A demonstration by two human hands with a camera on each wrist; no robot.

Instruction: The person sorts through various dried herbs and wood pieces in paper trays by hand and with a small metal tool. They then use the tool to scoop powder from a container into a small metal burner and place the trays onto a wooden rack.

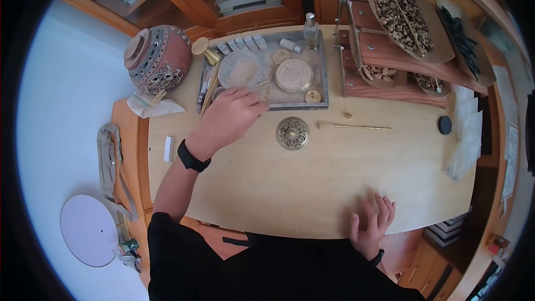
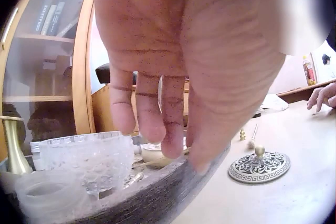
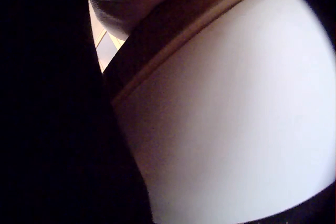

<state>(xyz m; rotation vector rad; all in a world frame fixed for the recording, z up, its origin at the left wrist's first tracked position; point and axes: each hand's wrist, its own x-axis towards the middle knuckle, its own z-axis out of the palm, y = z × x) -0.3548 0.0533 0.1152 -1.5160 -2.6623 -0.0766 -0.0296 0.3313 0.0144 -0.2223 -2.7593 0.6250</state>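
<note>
Over the front edge of the grey tray [image 1: 301, 106], my left hand [image 1: 228, 117] pinches a thin gold tool [image 1: 270, 82] between thumb and fingers, which partly hide it. In the left wrist view the left hand [image 2: 184, 66] hangs fingers down beside the tray's dark rim [image 2: 152, 200], near a clear glass bowl [image 2: 89, 155]. An openwork metal lid [image 1: 292, 133] lies on the table in front of the tray. My right hand [image 1: 372, 226] is at the table's front edge, fingers loosely bent, holding nothing. The right wrist view shows mostly dark cloth and a pale surface.
On the tray stand a round pale disc [image 1: 294, 75], small vials [image 1: 249, 42] and a glass bottle [image 1: 311, 30]. A carved pot [image 1: 161, 58] is at the left, a wooden rack [image 1: 390, 50] at the right. A brush [image 1: 356, 127] and a black cap [image 1: 444, 125] lie on the table.
</note>
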